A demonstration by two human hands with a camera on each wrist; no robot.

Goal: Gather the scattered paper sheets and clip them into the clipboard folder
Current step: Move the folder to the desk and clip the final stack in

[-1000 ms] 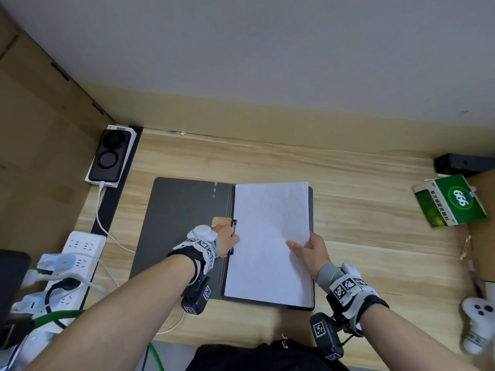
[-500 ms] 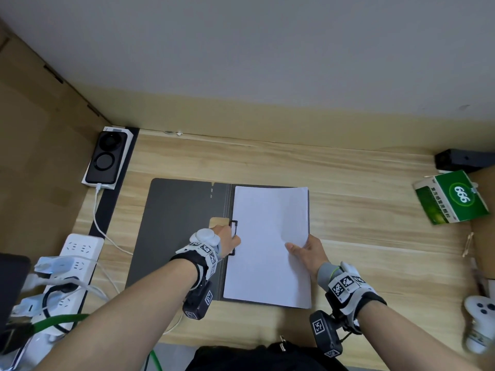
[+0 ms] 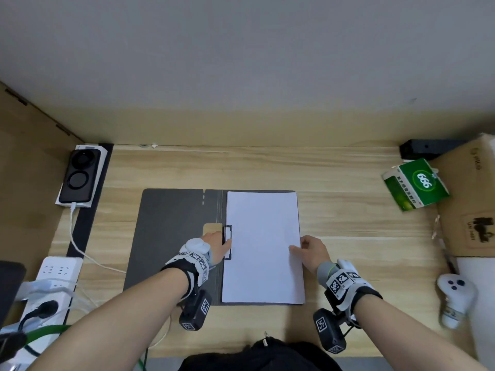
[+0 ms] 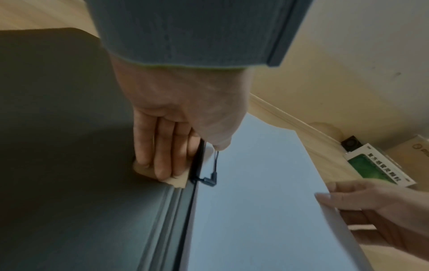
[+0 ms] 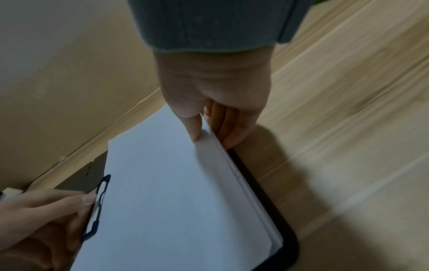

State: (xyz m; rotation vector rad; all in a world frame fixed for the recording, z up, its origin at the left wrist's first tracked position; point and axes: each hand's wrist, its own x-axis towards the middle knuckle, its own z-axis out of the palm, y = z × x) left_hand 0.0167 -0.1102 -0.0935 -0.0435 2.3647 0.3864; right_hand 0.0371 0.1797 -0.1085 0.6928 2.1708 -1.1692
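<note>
A dark grey clipboard folder [image 3: 174,236] lies open on the wooden desk. A stack of white paper sheets [image 3: 263,247] lies flat on its right half. My left hand [image 3: 217,246] is at the black wire clip [image 3: 227,236] on the stack's left edge. In the left wrist view its thumb holds the clip [image 4: 209,180] raised while the fingers [image 4: 160,155] press down beside it. My right hand [image 3: 308,250] pinches the stack's right edge, thumb on top of the paper [image 5: 174,201] and fingers [image 5: 230,128] underneath.
A phone on a charger [image 3: 80,178] and a white power strip [image 3: 53,282] with cables line the left side. A green box [image 3: 415,183], a cardboard box [image 3: 471,204] and a white controller [image 3: 455,295] sit on the right. Bare desk lies behind the folder.
The stack, tilted and slightly bowed a second ago, now lies flat and square on the folder's right half. My right hand shifted to its right edge. My left hand stayed at the clip.
</note>
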